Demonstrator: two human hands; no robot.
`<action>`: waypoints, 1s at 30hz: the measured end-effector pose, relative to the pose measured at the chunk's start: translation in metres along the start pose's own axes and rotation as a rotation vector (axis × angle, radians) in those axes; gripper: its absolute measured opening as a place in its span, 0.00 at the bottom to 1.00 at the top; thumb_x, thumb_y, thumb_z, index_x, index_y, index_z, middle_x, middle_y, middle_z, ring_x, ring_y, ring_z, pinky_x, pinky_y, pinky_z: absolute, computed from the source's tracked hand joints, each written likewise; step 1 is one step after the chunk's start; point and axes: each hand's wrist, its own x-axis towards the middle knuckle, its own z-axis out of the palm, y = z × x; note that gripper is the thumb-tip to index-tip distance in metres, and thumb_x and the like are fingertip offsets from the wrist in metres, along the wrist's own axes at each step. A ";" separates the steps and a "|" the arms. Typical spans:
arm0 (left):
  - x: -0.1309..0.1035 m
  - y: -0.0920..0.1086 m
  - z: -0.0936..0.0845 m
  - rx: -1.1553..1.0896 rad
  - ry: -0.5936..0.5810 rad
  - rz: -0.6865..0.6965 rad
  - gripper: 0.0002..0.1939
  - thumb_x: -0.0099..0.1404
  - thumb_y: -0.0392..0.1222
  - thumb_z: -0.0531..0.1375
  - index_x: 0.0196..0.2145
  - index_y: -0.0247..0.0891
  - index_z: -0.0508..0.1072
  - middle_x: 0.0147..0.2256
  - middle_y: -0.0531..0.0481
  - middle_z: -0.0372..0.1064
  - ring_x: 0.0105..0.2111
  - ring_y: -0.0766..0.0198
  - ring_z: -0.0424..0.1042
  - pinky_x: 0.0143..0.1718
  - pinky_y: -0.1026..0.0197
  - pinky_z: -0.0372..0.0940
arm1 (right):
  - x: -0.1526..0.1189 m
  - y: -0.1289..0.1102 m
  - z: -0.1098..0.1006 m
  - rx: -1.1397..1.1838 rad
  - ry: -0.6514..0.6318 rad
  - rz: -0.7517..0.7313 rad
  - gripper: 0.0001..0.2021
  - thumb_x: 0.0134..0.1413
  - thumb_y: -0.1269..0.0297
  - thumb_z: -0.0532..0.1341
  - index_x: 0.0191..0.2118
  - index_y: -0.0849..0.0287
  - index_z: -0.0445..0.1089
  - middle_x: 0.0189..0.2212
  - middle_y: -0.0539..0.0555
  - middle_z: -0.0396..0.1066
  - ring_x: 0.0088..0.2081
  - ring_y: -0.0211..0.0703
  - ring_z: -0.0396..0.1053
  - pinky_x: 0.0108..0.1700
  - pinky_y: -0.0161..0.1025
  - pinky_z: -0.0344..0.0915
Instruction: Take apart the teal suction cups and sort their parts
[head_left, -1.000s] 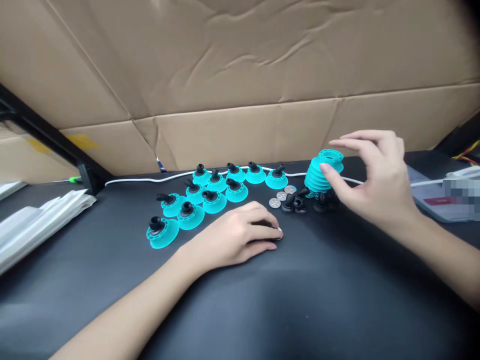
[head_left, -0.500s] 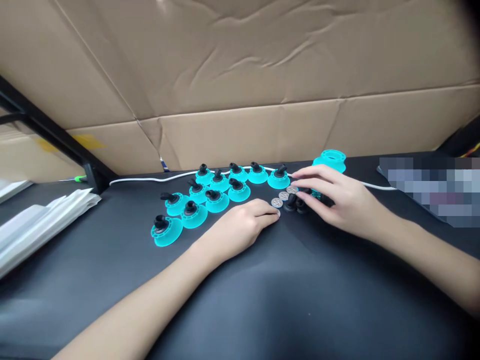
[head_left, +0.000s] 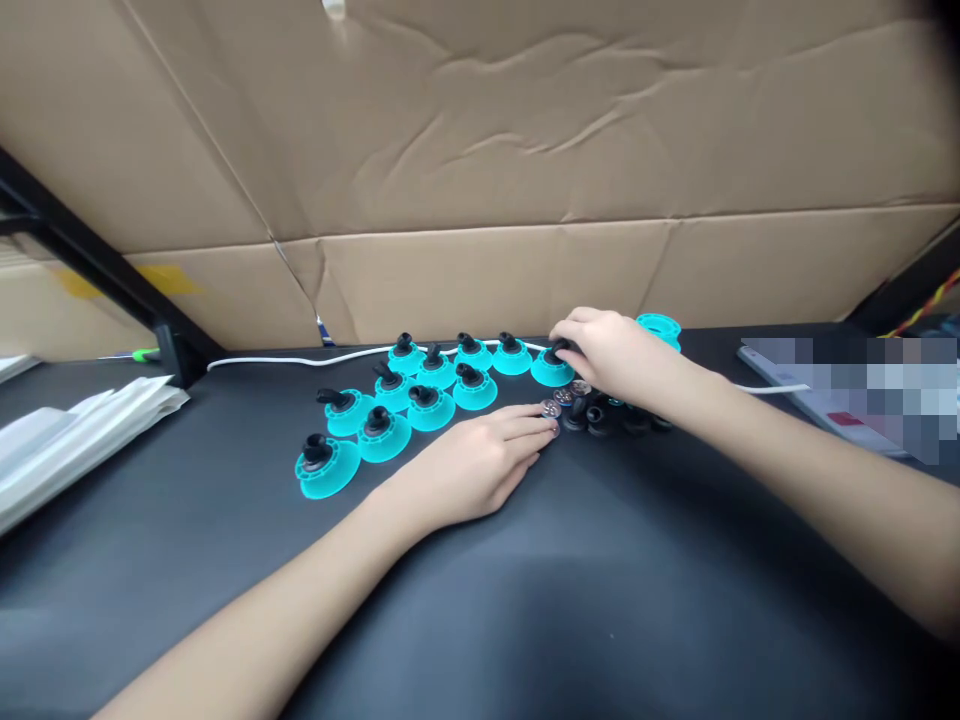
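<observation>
Turquoise flared cups of ribbed plastic [head_left: 431, 412], eleven counted, sit wide rim down toward the back edge of the black tabletop [head_left: 480, 620], each topped by a black angled fitting [head_left: 379, 417]. I see the right hand [head_left: 604, 350] at the rightmost of them, thumb and fingers curled about its fitting; whether they grip or only touch, I cannot tell. Left hand [head_left: 480, 455] lies palm down, fingers straight and together, tips at a small round silver disc [head_left: 551, 409] in a short line of such discs; any hold there is hidden from me. My judgement of progress: eleven look fitted. Unjoined, nearer the tabletop's right edge: a cluster of loose black fittings [head_left: 596, 418] beside the discs, and a turquoise stack [head_left: 658, 326], largely behind the right hand, so its count is unreadable.
</observation>
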 end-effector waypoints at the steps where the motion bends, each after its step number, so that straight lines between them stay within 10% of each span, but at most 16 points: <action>1: 0.000 0.000 -0.001 -0.001 -0.013 -0.002 0.20 0.79 0.34 0.53 0.64 0.32 0.73 0.64 0.39 0.72 0.69 0.51 0.67 0.69 0.47 0.68 | 0.001 0.001 0.003 0.000 0.003 0.000 0.10 0.70 0.69 0.58 0.45 0.59 0.78 0.42 0.61 0.79 0.39 0.51 0.78 0.39 0.43 0.70; 11: 0.000 0.003 -0.004 -0.192 0.195 -0.182 0.15 0.78 0.41 0.59 0.60 0.40 0.70 0.58 0.39 0.72 0.60 0.51 0.72 0.62 0.45 0.72 | -0.009 -0.012 -0.034 0.192 0.256 -0.014 0.09 0.69 0.67 0.60 0.45 0.57 0.79 0.41 0.58 0.79 0.39 0.50 0.78 0.45 0.47 0.75; 16: -0.001 0.009 -0.013 -0.299 0.378 -0.257 0.39 0.66 0.51 0.71 0.67 0.40 0.58 0.61 0.36 0.65 0.60 0.47 0.69 0.62 0.42 0.69 | -0.045 -0.041 -0.055 0.392 0.263 0.000 0.05 0.65 0.63 0.65 0.43 0.52 0.79 0.38 0.53 0.78 0.35 0.48 0.78 0.40 0.45 0.76; 30: 0.003 0.002 -0.010 -0.399 -0.010 -0.209 0.22 0.60 0.51 0.76 0.48 0.41 0.80 0.44 0.47 0.75 0.46 0.55 0.71 0.52 0.52 0.68 | -0.096 -0.052 0.000 0.902 0.061 -0.065 0.05 0.66 0.65 0.67 0.46 0.54 0.78 0.39 0.55 0.74 0.34 0.42 0.76 0.37 0.42 0.77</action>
